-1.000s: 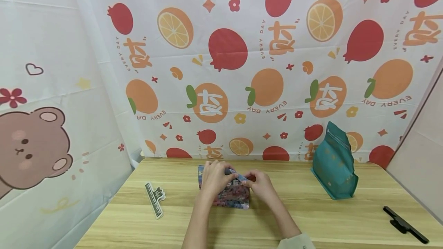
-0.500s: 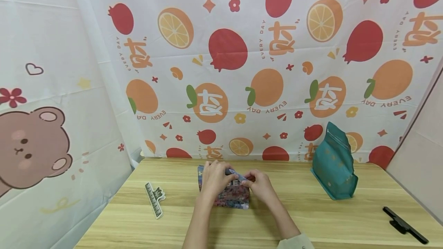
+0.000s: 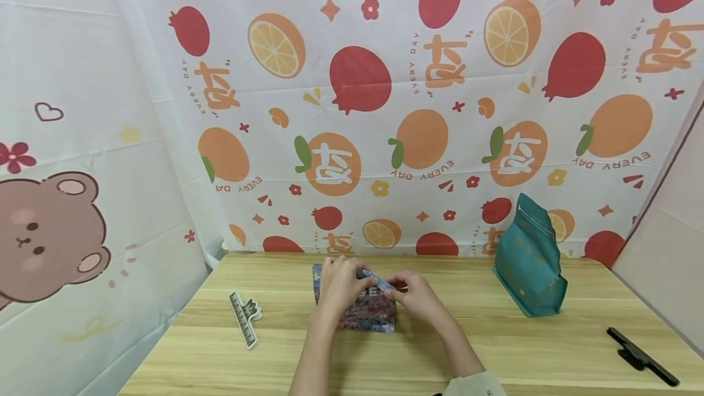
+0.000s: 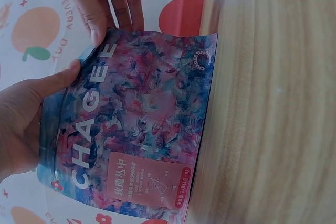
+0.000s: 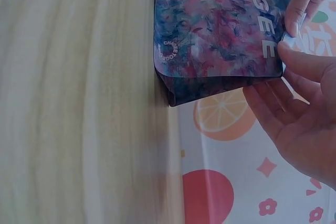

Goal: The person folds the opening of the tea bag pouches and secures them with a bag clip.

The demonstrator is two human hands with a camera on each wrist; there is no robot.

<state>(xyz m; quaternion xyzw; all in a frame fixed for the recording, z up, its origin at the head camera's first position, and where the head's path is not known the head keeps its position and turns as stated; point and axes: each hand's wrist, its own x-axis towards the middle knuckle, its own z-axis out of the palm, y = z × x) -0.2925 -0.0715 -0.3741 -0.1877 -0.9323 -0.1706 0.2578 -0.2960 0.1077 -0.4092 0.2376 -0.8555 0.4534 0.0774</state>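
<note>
A pink-and-blue patterned pouch (image 3: pixel 367 311) printed CHAGEE stands on the wooden table (image 3: pixel 385 359), held at its top edge by both hands. My left hand (image 3: pixel 340 283) pinches the top of the pouch (image 4: pixel 142 114) on the left, thumb on the front. My right hand (image 3: pixel 414 293) pinches the top edge on the right, thumb pressed at the pouch's (image 5: pixel 220 30) corner and fingers behind it. The pouch's bottom rests on the table.
A teal stand-up pouch (image 3: pixel 530 258) stands at the back right. A black clip (image 3: pixel 640 356) lies near the right edge, and a white piano-key clip (image 3: pixel 244 318) lies at the left. A fruit-print cloth (image 3: pixel 412 109) hangs behind the table.
Both hands stay on the pouch's top edge; the right hand has shifted only slightly. The view has drifted a little.
</note>
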